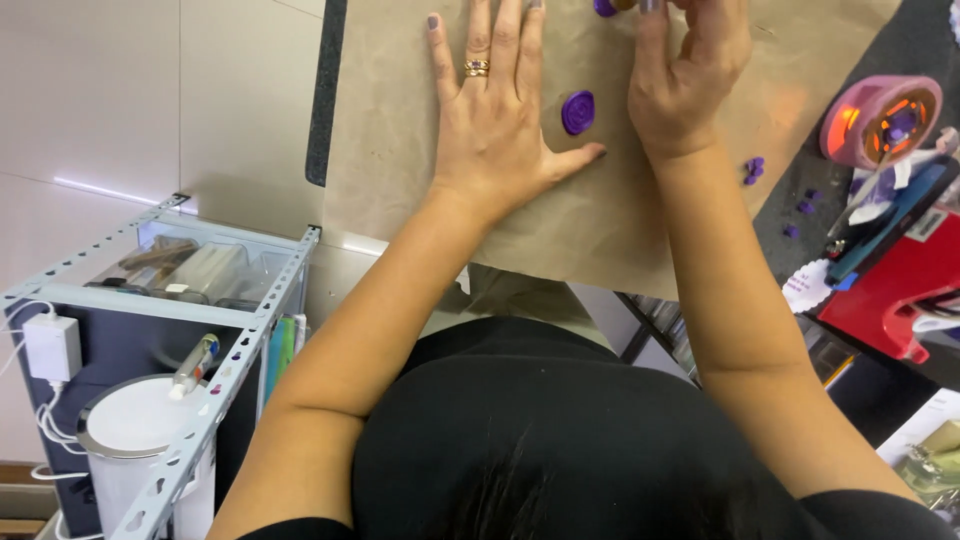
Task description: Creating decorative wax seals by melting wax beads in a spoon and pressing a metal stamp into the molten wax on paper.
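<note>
Just between the two hands lies a purple seal point(578, 111), a round swirled disc, flat on the brown paper point(400, 120) and close to the left thumb. The left hand point(495, 115) rests palm down on the paper, fingers spread wide, holding nothing; a ring sits on one finger. The right hand point(688, 70) is raised at the picture's top edge, fingers curled inward around something small; a second purple bit point(604, 7) shows just beside its fingertips, but the edge cuts off what it grips, so I cannot tell what it has hold of.

Right of the paper, on the dark table, purple crumbs point(753, 170) lie scattered. Farther right stand a pink tape dispenser point(880, 120) and a red tool point(895, 290). To the left, below the table, a metal rack point(230, 350) holds a white charger point(52, 347) and a white round appliance point(135, 420).
</note>
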